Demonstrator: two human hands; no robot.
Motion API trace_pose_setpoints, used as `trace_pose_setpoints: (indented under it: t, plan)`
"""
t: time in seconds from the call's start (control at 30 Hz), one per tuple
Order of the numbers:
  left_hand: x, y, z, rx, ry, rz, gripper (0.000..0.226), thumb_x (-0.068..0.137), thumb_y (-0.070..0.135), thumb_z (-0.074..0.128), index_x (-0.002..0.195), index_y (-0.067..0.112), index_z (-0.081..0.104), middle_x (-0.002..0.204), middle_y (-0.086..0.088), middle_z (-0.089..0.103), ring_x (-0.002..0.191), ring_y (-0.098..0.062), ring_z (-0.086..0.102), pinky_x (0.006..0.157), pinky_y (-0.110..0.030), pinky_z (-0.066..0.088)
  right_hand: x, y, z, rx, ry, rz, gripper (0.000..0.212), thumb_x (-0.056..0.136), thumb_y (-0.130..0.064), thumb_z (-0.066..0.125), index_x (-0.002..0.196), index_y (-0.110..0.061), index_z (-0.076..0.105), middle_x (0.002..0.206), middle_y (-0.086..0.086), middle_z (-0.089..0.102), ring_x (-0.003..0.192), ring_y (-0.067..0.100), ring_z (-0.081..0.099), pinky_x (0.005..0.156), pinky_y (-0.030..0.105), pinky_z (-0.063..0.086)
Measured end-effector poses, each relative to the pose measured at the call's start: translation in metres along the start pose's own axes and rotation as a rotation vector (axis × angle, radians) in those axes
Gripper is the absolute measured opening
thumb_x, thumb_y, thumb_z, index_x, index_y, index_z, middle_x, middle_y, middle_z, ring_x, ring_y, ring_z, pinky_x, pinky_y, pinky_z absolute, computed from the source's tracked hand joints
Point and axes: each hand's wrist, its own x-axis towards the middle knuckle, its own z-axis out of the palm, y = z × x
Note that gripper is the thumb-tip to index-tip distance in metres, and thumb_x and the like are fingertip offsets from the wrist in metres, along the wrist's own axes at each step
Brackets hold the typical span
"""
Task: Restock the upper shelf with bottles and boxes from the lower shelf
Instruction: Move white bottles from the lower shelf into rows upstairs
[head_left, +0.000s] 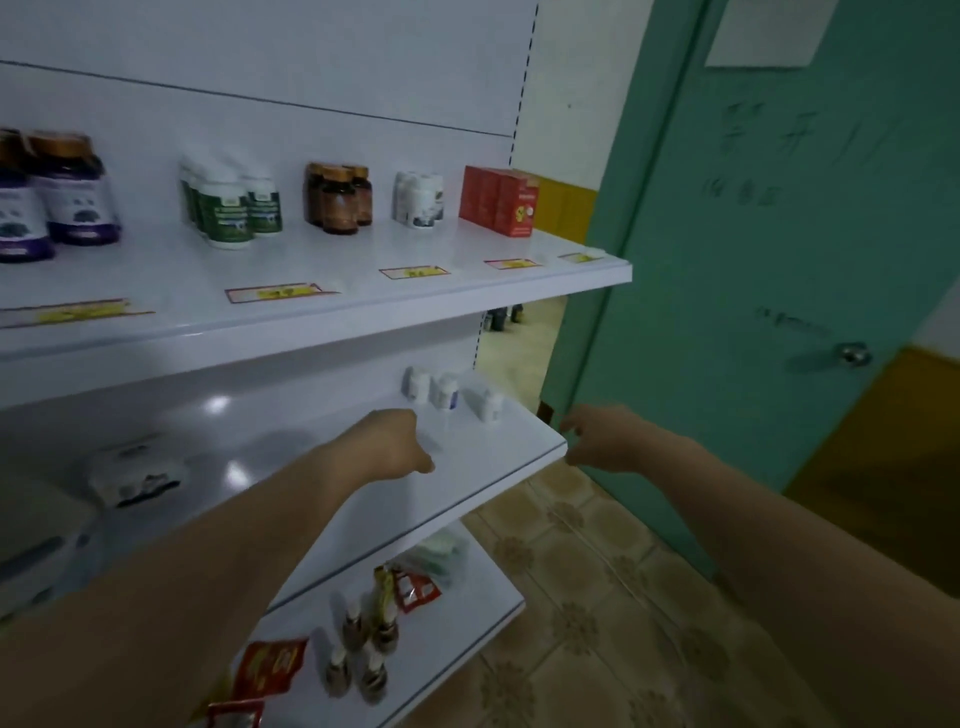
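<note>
The white upper shelf (363, 306) carries, from left to right, purple-labelled dark bottles (62, 197), green-labelled white bottles (234, 208), amber brown bottles (338, 200), plain white bottles (420, 200) and red cardboard boxes (501, 200). Yellow price tags lie along its front edge.

On the white lower shelf (493, 457), three small white bottles (445, 392) stand at the back right corner.

The left hand (392, 441) hovers over this shelf, just in front of the three bottles and apart from them. Its fingers bend down out of sight behind the knuckles, so their hold cannot be told.

The right hand (597, 439) is just off the shelf's right end. Its fingers (571, 423) are loosely curled and hold nothing.

A teal door (753, 260) stands to the right.
</note>
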Motion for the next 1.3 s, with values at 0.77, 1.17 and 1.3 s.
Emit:
trace_pose_setpoints:
  t: [0.77,1.17,1.3]
  plan:
    - [0.349,0.049,0.101,-0.235,0.247,-0.358,0.058,0.093,0.016,0.055,0.142,0.002,0.028,0.142,-0.022,0.038,0.127,-0.031,0.043,0.100,-0.032,0.037,0.395,0.106,0.056,-0.002,-0.217,-0.426,0.074,0.087,-0.013,0.062,0.149,-0.014,0.021,0.131,0.019,0.052,0.112,0.031,0.056,0.073,0.025,0.039]
    - [0.491,0.019,0.146,-0.226,0.402,-0.411,0.077,0.086,0.030,0.064,0.143,0.001,0.020,0.141,-0.023,0.029,0.123,-0.040,0.043,0.099,-0.044,0.042,0.483,0.087,0.149,0.458,-0.007,-0.402,0.060,0.085,-0.043,0.063,0.133,-0.016,0.041,0.132,0.017,0.033,0.116,0.035,0.050,0.097,0.037,0.044]
    - [0.503,0.015,0.158,-0.319,0.628,-0.436,0.061,0.088,0.020,0.062,0.138,0.001,0.031,0.139,-0.018,0.031,0.121,-0.036,0.046,0.098,-0.039,0.041,0.484,0.096,0.160,0.717,0.003,-0.428,0.052,0.082,-0.032,0.070,0.128,-0.020,0.049,0.123,0.014,0.046,0.107,0.029,0.055,0.086,0.031,0.048]
